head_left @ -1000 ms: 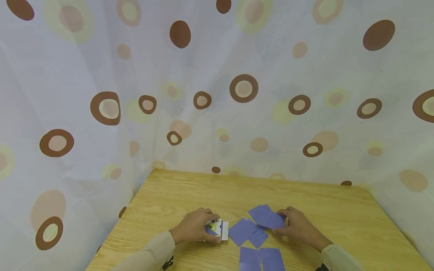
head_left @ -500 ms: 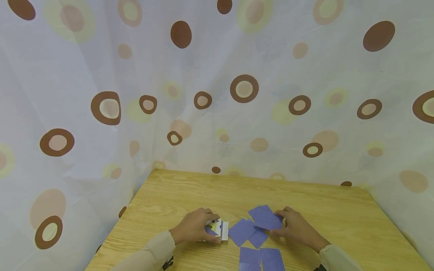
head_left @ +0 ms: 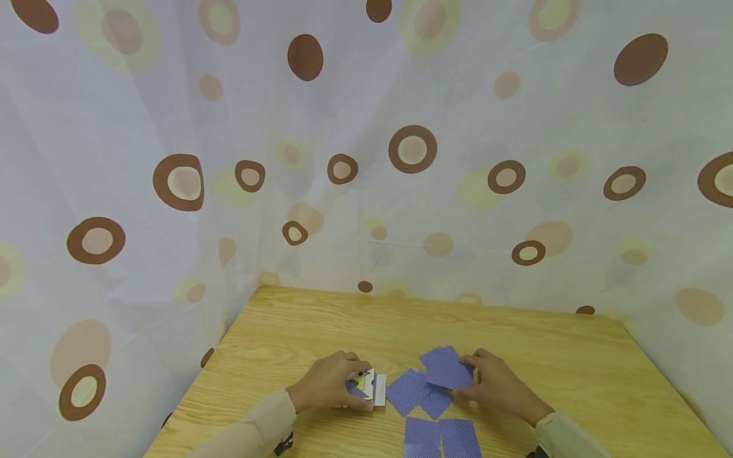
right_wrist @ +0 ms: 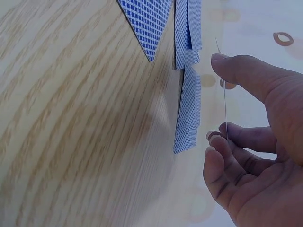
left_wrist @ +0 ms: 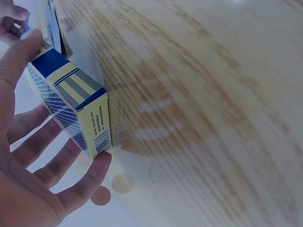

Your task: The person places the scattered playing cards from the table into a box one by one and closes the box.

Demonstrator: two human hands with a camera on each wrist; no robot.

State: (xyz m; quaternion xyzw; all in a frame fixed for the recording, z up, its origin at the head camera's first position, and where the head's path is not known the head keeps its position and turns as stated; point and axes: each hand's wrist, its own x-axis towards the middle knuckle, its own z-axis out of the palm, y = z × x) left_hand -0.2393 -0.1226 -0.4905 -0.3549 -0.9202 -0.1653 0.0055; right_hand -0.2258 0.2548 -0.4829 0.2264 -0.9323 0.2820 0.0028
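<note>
A person's left hand (head_left: 329, 383) grips a playing-card box (left_wrist: 76, 90) at a wood-grain table (head_left: 321, 321), its white flap (head_left: 380, 390) facing the cards, while the right hand (head_left: 499, 387) pinches a raised blue-backed card (head_left: 449, 373) between thumb and fingers, above overlapping cards (head_left: 406, 394) spread between the hands; more cards (head_left: 422, 437) lie nearer the person, with a spotted curtain (head_left: 355, 102) behind

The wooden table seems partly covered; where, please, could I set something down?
The table is bare before the spotted curtain and right of the right hand. It is crowded between the hands, with blue cards and the card box in the left hand.
</note>
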